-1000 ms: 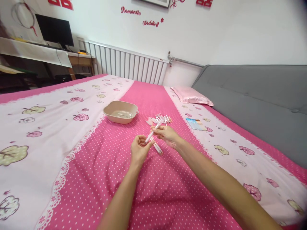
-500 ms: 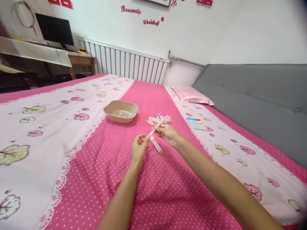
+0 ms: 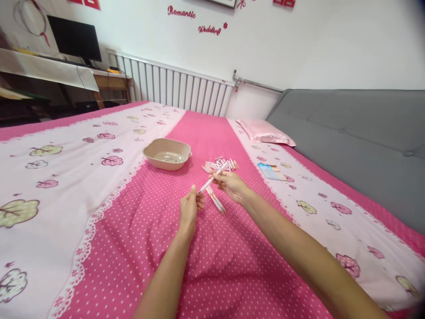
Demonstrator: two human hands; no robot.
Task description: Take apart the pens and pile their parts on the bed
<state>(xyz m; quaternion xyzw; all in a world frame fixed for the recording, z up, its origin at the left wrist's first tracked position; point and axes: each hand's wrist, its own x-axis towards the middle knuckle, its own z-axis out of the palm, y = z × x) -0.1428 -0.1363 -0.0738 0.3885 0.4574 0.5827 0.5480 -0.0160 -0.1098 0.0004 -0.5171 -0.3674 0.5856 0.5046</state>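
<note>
In the head view, a slim white-and-pink marker pen slants between my two hands above the bed. My right hand is closed in a pinch round its upper part. My left hand is at the pen's lower end, thumb raised and fingers curled; whether a cap sits inside them is hidden. Just beneath, several similar pens lie side by side on the pink dotted cover. Beyond my right hand is a loose heap of pink and white pens.
A beige plastic basin stands on the bed to the left of the heap. To the right lies a row of blue-to-brown pens. Farther back are a pink pillow, the grey headboard and a white radiator.
My left hand has slid down and left along the pen, so more of its lower end shows. My right hand has stayed almost in place with its pinch.
</note>
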